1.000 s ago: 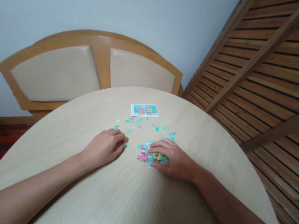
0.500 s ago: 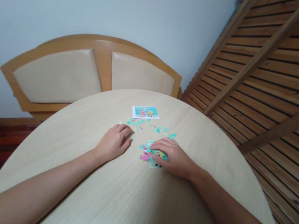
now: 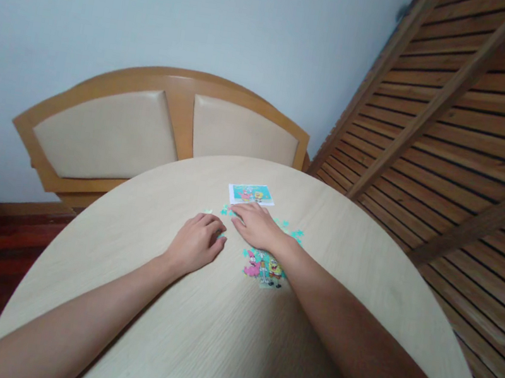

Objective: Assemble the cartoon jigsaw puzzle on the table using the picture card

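A partly assembled jigsaw puzzle (image 3: 264,270) with pink and yellow cartoon figures lies flat on the table, partly covered by my right forearm. Above it my right hand (image 3: 255,225) reaches over the loose puzzle pieces, fingers stretched out and nothing visibly held. My left hand (image 3: 196,243) rests on the tabletop to the left, its fingers loosely bent and the thumb apart. Some turquoise puzzle pieces (image 3: 297,235) show to the right of my right hand, and a few (image 3: 224,209) by its fingertips. Other pieces are hidden beneath it.
A picture card (image 3: 251,194) with the same cartoon figures lies beyond the pieces. The round wooden table (image 3: 124,335) fills the foreground. Behind it stands a padded wooden backrest (image 3: 176,107) against the wall, and a slatted wooden panel (image 3: 472,134) rises on the right.
My right hand has moved away from the assembled puzzle, forward and left over the loose pieces, uncovering more of the yellow figure. My left hand stays in place on the table.
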`<action>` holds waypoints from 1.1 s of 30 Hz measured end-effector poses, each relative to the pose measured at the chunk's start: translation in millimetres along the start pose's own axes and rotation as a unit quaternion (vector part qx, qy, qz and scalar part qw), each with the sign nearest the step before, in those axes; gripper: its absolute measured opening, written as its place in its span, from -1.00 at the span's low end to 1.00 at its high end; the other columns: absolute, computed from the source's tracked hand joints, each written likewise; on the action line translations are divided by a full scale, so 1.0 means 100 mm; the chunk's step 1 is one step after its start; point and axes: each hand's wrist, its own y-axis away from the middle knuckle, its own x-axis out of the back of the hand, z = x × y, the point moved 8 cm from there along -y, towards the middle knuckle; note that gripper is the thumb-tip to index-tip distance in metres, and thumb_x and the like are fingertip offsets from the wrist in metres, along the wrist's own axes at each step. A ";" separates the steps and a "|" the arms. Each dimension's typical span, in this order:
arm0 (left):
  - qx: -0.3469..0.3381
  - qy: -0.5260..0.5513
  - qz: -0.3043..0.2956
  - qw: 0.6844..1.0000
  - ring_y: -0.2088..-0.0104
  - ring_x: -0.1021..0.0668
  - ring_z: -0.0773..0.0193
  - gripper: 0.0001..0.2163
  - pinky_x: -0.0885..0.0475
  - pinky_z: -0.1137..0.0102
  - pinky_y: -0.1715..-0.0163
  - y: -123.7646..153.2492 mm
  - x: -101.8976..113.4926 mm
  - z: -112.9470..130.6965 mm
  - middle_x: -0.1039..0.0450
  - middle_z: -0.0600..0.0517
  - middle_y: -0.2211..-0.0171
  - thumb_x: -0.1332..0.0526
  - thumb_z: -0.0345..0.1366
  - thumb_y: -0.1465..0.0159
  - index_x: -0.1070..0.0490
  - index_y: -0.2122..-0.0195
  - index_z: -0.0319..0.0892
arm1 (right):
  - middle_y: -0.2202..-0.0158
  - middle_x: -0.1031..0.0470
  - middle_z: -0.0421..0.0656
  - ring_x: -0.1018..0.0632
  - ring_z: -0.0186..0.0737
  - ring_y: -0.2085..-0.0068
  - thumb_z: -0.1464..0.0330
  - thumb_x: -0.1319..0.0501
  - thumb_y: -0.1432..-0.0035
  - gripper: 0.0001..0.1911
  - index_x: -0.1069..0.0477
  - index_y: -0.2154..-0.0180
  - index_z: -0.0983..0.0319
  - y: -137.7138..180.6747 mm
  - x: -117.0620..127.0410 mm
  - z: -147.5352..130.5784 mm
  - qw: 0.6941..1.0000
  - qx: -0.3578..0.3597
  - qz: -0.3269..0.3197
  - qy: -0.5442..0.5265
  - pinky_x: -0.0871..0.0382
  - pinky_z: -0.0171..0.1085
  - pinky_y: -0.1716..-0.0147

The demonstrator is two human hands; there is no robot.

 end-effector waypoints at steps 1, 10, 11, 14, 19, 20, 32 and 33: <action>0.006 -0.004 0.003 1.000 0.05 -0.53 0.01 -0.84 -0.47 0.11 -0.01 0.00 0.01 -0.03 -0.54 -0.11 0.12 -0.19 -0.28 -0.33 -0.50 0.13 -0.18 | -0.23 -0.44 0.02 -0.35 0.04 -0.25 0.30 -0.08 -0.42 -0.63 -0.41 -0.17 0.24 -0.03 -0.04 0.00 1.000 -0.001 -0.003 0.002 -0.20 0.04 -0.20; 0.016 -0.012 0.031 0.999 0.00 -0.52 -0.01 -0.74 -0.45 0.08 -0.06 -0.01 0.01 -0.15 -0.54 -0.14 0.02 -0.14 -0.41 -0.30 -0.48 0.01 -0.20 | -0.23 -0.42 -0.01 -0.29 0.02 -0.28 0.25 -0.12 -0.41 -0.61 -0.40 -0.18 0.24 0.18 -0.06 -0.24 0.998 0.064 -0.020 0.018 -0.14 0.02 -0.25; 0.003 -0.007 0.028 1.000 -0.02 -0.52 0.01 -0.72 -0.45 0.09 -0.08 -0.01 0.00 -0.12 -0.54 -0.12 0.00 -0.13 -0.43 -0.30 -0.49 0.00 -0.19 | -0.23 -0.42 0.01 -0.31 0.01 -0.27 0.25 -0.14 -0.41 -0.61 -0.40 -0.18 0.24 0.23 -0.05 -0.29 0.997 0.077 -0.021 0.023 -0.15 0.01 -0.24; -0.031 0.003 0.018 0.999 -0.02 -0.51 0.05 -0.72 -0.44 0.11 -0.10 0.00 -0.01 -0.05 -0.55 -0.08 -0.01 -0.11 -0.43 -0.33 -0.53 0.02 -0.17 | -0.24 -0.40 0.02 -0.32 0.02 -0.26 0.25 -0.15 -0.40 -0.63 -0.44 -0.15 0.21 0.38 0.00 -0.38 0.993 0.106 -0.025 0.044 -0.13 0.03 -0.25; -0.069 0.008 0.005 0.998 0.01 -0.51 0.04 -0.74 -0.43 0.05 -0.11 0.03 0.00 0.06 -0.59 -0.10 0.05 -0.10 -0.40 -0.38 -0.57 0.05 -0.18 | -0.25 -0.38 0.01 -0.29 0.07 -0.28 0.18 -0.13 -0.41 -0.62 -0.47 -0.14 0.17 0.59 0.09 -0.36 0.993 0.097 -0.030 0.068 -0.10 0.09 -0.26; -0.074 0.010 0.003 0.997 0.01 -0.51 0.05 -0.74 -0.43 0.05 -0.11 0.03 0.00 0.09 -0.59 -0.10 0.06 -0.10 -0.39 -0.38 -0.57 0.06 -0.18 | -0.25 -0.38 0.02 -0.29 0.08 -0.28 0.17 -0.11 -0.42 -0.60 -0.47 -0.15 0.18 0.61 0.11 -0.32 0.993 0.084 -0.030 0.076 -0.11 0.10 -0.26; -0.129 0.053 -0.055 0.989 0.00 -0.50 0.06 -0.76 -0.43 0.12 -0.06 0.15 0.05 0.46 -0.52 -0.10 0.07 -0.15 -0.37 -0.38 -0.50 -0.03 -0.16 | -0.26 -0.37 0.00 -0.33 0.04 -0.26 0.20 -0.06 -0.43 -0.60 -0.43 -0.17 0.16 0.95 0.23 -0.01 1.000 0.010 -0.027 0.004 -0.11 0.09 -0.27; -0.120 0.057 -0.049 0.990 -0.01 -0.50 0.06 -0.75 -0.43 0.12 -0.07 0.15 0.05 0.45 -0.52 -0.11 0.05 -0.16 -0.38 -0.37 -0.49 -0.04 -0.16 | -0.25 -0.38 0.00 -0.33 0.03 -0.25 0.17 -0.09 -0.42 -0.59 -0.44 -0.17 0.17 1.00 0.24 -0.02 0.999 0.012 -0.030 -0.006 -0.12 0.08 -0.26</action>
